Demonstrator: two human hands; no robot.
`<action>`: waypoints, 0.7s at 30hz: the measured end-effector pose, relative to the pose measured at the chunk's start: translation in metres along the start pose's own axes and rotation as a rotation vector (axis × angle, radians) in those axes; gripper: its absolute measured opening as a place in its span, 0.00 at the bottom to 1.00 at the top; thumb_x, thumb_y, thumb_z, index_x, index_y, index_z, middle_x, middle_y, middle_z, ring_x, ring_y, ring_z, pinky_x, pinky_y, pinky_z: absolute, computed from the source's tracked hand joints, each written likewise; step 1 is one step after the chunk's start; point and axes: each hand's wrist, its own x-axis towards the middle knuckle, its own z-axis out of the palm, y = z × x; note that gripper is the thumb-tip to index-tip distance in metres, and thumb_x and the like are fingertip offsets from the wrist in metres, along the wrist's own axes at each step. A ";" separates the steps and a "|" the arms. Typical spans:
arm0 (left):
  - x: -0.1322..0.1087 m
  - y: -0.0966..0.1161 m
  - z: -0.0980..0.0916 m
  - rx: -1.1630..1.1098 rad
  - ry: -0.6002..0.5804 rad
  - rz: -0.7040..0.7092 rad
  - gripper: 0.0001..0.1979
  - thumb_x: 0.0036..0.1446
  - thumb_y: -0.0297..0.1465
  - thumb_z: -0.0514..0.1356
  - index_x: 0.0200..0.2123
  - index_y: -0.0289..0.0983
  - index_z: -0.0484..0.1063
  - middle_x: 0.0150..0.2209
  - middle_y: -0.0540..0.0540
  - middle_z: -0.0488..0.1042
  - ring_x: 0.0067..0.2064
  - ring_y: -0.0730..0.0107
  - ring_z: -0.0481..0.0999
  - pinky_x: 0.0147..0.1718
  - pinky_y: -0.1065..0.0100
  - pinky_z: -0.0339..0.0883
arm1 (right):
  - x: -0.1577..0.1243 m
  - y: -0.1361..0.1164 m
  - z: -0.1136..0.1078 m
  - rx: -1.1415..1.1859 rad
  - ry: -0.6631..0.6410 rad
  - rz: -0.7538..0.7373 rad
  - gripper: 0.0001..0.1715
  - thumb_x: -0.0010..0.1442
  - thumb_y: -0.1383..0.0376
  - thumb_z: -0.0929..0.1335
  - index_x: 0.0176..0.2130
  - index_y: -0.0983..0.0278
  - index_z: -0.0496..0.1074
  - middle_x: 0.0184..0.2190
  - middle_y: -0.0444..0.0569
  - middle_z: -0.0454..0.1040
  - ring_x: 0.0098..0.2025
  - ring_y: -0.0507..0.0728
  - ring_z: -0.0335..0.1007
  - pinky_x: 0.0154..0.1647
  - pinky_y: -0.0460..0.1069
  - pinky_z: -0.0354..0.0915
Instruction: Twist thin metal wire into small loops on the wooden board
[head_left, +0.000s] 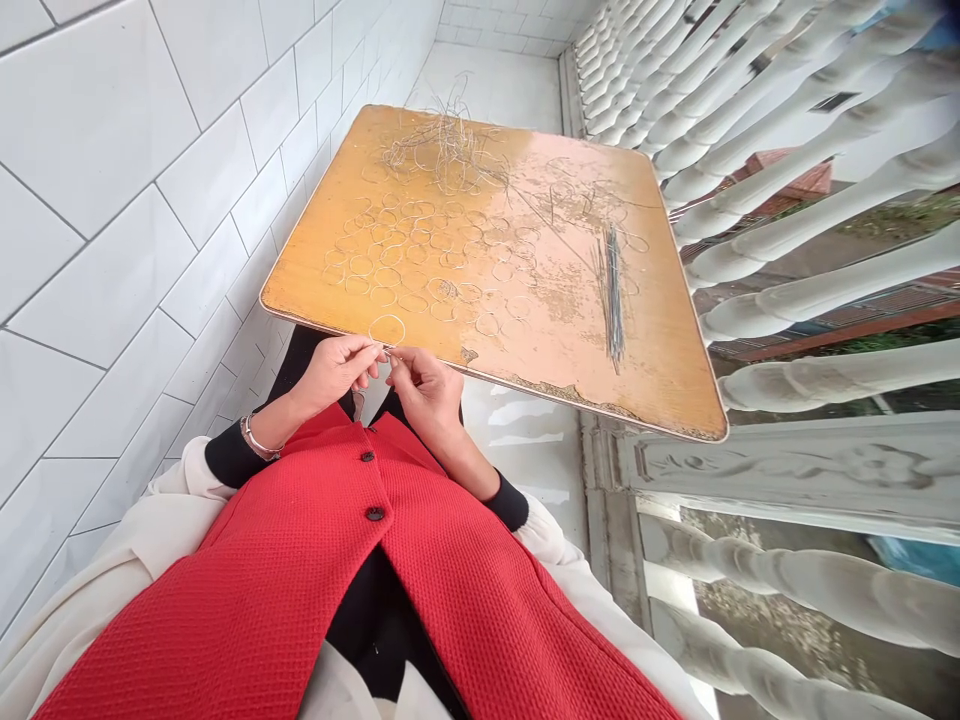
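Red knit vest [300, 570], black buttons [374, 513], cream sleeves [161, 520], black cuffs [227, 457], bangle [256, 441]

The worktop [660, 370] is orange-tan, fading to pinkish on its right half (dark chipped spots along the near edge), under silvery-grey wire rings [387, 328]. The waistcoat [300, 560] is bright red in a fine waffle weave with black buttons [374, 513]; the wall tiles [90, 200] are white, grey-jointed, brick-patterned.

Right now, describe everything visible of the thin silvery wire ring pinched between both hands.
The thin silvery wire ring, bent into a rough circle, sits at the near edge of the worn orange square table. Its lower end is pinched between the left hand and the right hand. Smaller rings lie behind it.
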 end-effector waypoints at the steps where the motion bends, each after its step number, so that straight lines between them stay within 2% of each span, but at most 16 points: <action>1: 0.000 0.000 0.000 0.000 0.000 -0.002 0.14 0.61 0.39 0.59 0.31 0.34 0.74 0.23 0.51 0.71 0.19 0.82 0.67 0.18 0.78 0.60 | 0.000 0.000 0.000 0.016 -0.012 0.006 0.13 0.62 0.60 0.66 0.37 0.63 0.78 0.21 0.43 0.73 0.23 0.51 0.67 0.29 0.47 0.64; 4: 0.000 -0.001 -0.001 0.009 -0.002 -0.003 0.15 0.61 0.40 0.59 0.31 0.34 0.74 0.23 0.51 0.71 0.20 0.82 0.67 0.19 0.79 0.60 | 0.001 0.001 -0.002 0.132 -0.045 0.046 0.15 0.61 0.56 0.67 0.39 0.63 0.78 0.25 0.45 0.76 0.26 0.51 0.69 0.30 0.48 0.65; 7: 0.001 -0.001 -0.001 0.008 -0.013 0.000 0.16 0.60 0.41 0.59 0.29 0.34 0.74 0.23 0.51 0.71 0.20 0.82 0.67 0.18 0.78 0.60 | 0.006 0.001 -0.004 0.361 -0.080 0.148 0.18 0.56 0.52 0.71 0.40 0.62 0.79 0.32 0.48 0.80 0.30 0.52 0.69 0.29 0.47 0.66; 10: 0.001 -0.001 -0.001 -0.009 -0.039 -0.015 0.16 0.60 0.41 0.60 0.30 0.34 0.74 0.22 0.51 0.71 0.20 0.81 0.67 0.18 0.78 0.60 | 0.011 0.000 -0.006 0.565 -0.141 0.267 0.17 0.52 0.53 0.74 0.38 0.61 0.80 0.30 0.45 0.79 0.25 0.49 0.63 0.25 0.46 0.62; 12: 0.001 0.000 -0.001 -0.031 -0.068 -0.039 0.16 0.60 0.42 0.60 0.31 0.34 0.74 0.22 0.51 0.71 0.20 0.81 0.67 0.18 0.77 0.59 | 0.014 -0.002 -0.006 0.622 -0.155 0.295 0.13 0.50 0.55 0.75 0.33 0.61 0.80 0.27 0.43 0.77 0.23 0.48 0.59 0.23 0.45 0.59; 16: 0.000 0.000 -0.004 -0.183 -0.132 -0.117 0.17 0.57 0.44 0.63 0.32 0.33 0.76 0.24 0.50 0.72 0.20 0.81 0.67 0.18 0.77 0.59 | 0.015 -0.002 -0.004 0.633 -0.112 0.288 0.12 0.49 0.55 0.76 0.27 0.61 0.78 0.24 0.43 0.75 0.23 0.48 0.59 0.25 0.46 0.60; 21: -0.003 -0.004 -0.004 -0.456 -0.172 -0.225 0.16 0.55 0.42 0.66 0.35 0.33 0.77 0.32 0.47 0.76 0.22 0.83 0.67 0.19 0.77 0.60 | 0.013 -0.002 0.000 0.651 0.032 0.282 0.14 0.48 0.53 0.76 0.27 0.60 0.76 0.23 0.42 0.72 0.23 0.49 0.59 0.27 0.47 0.61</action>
